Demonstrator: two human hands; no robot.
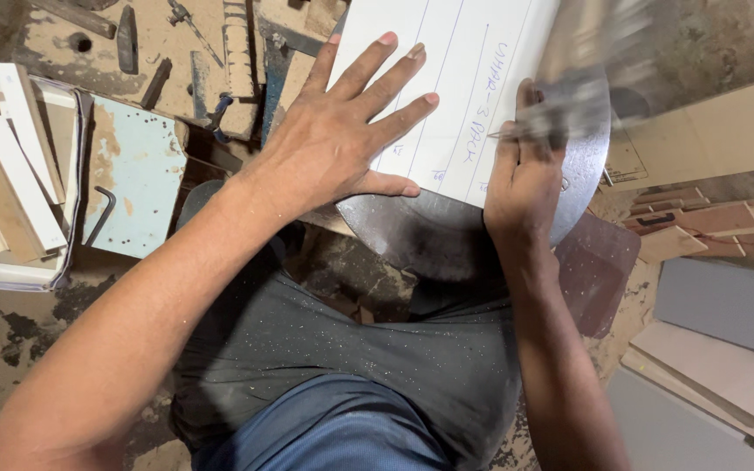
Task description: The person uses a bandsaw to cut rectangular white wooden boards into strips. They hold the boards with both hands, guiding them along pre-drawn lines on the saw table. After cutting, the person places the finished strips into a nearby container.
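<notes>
Forearms reach up toward twelve o'clock. Left hand [342, 139], fingers spread flat, pins a white ruled board [455, 78] on a round metal worktop [412, 231]; right hand [525, 174] grips a blurred tool [569, 96] at one o'clock. Seemingly marking or cutting; steadiness needed.

A board [455, 78] lies on a round metal plate [447, 231]; a box of wood offcuts [10, 174] sits well left, stacked panels [717, 349] right

Beneath you, a round grey metal table [394, 231] carries a white lined board [455, 87], while the dusty workshop floor [10, 340] around it holds a tray of wood offcuts [6, 187] and stacked panels [717, 366].
</notes>
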